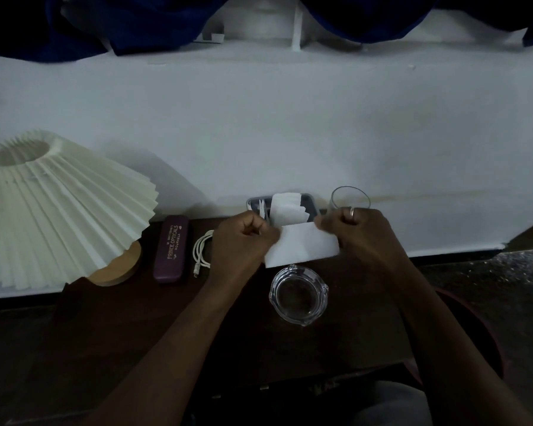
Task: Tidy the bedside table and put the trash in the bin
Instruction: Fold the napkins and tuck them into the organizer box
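We see both hands gripping one folded white paper sheet (302, 249) in the centre of the frame. The left hand (243, 238) pinches its left edge with curled fingers, and the right hand (362, 238) (a ring shows on one finger) pinches its right edge. The sheet is held over the dark bedside table (136, 333).

Directly below the sheet in the frame, a clear glass ashtray (299, 295) sits on the table. Directly above it, a shallow grey tray (253, 200) against the white wall holds a torn white paper (285, 207). A clear drinking glass (350, 196) stands to the right of the tray, partly behind the right hand.

Left of the hands we find a coiled white cable (202, 250), then a purple spectacle case (173, 250) printed "PRINCE OPTICALS". At the far left stands a lamp (59, 204) with a pleated cream shade and a wooden base.
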